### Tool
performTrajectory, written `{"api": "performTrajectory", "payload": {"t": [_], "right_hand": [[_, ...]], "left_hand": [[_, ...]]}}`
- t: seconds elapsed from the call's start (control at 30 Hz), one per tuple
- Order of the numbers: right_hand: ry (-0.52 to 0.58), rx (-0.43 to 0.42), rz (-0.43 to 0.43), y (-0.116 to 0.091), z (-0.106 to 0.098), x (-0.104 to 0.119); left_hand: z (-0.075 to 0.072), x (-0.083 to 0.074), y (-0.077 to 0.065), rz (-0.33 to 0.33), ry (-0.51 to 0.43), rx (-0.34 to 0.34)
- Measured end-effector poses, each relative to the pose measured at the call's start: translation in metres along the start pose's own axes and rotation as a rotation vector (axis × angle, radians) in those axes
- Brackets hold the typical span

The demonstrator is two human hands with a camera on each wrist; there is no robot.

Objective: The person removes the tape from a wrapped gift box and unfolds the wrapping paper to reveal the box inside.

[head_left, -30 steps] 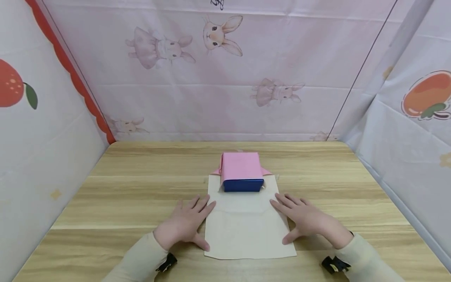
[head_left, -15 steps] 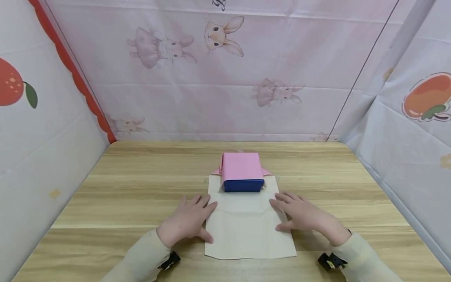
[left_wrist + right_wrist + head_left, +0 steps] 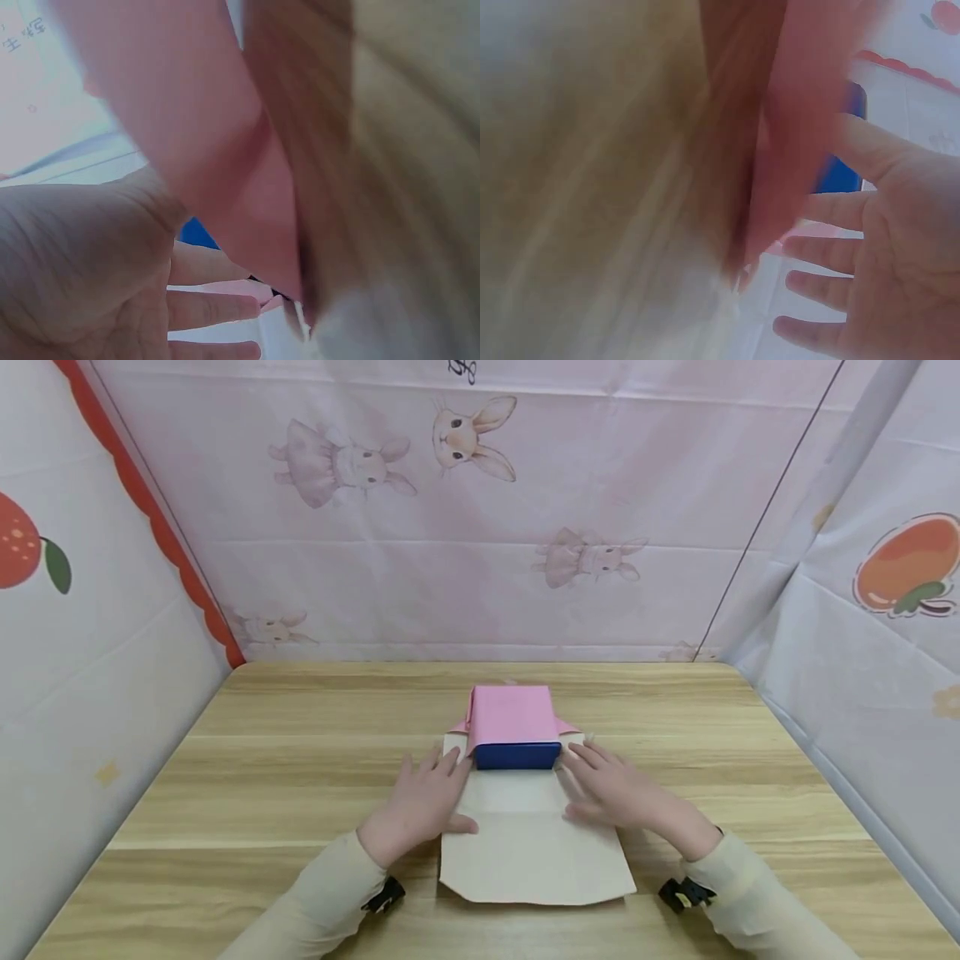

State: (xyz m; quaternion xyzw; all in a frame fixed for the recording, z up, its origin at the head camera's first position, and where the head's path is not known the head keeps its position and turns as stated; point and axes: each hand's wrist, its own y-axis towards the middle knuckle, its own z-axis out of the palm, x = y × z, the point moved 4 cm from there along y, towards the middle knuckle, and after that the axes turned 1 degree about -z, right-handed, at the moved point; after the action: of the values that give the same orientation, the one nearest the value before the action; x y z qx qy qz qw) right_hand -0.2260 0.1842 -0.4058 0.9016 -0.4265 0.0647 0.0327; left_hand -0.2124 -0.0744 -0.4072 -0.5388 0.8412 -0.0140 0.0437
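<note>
A blue box [image 3: 517, 757] sits near the middle of the table, its top covered by pink paper [image 3: 513, 714]. Cream-coloured underside of the same sheet [image 3: 525, 860] spreads from the box toward the person, its near edge raised a little. My left hand [image 3: 416, 806] rests on the sheet's left side, fingertips near the box's left corner and thumb on the cream surface. Opposite it, my right hand [image 3: 618, 793] lies along the right side with fingers extended beside the box. Both wrist views show straight fingers and the sheet's pink face [image 3: 217, 150], tilted up off the table.
The wood-grain table [image 3: 300, 735] extends on all sides of the sheet. A pink rabbit-print cloth [image 3: 465, 568] hangs behind it, with white fruit-print cloths [image 3: 885, 693] at both sides. A black wrist strap [image 3: 384, 895] shows below the left sleeve.
Both hands have slid forward and inward along the sheet to the box's near corners. The near edge of the sheet has risen slightly from the table. The box stays put.
</note>
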Motion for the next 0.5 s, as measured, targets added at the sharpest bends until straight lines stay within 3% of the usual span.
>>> {"api": "performTrajectory", "payload": {"t": [0.3,0.5], "right_hand": [[-0.095,-0.062,0.02,0.01,-0.018,-0.003],[-0.141,-0.111,0.032,0.025,-0.034,-0.008]], "left_hand": [[-0.026,0.005,0.011,-0.025,0.033,-0.04],[-0.043,0.011,0.03,-0.031,0.099,-0.087]]}}
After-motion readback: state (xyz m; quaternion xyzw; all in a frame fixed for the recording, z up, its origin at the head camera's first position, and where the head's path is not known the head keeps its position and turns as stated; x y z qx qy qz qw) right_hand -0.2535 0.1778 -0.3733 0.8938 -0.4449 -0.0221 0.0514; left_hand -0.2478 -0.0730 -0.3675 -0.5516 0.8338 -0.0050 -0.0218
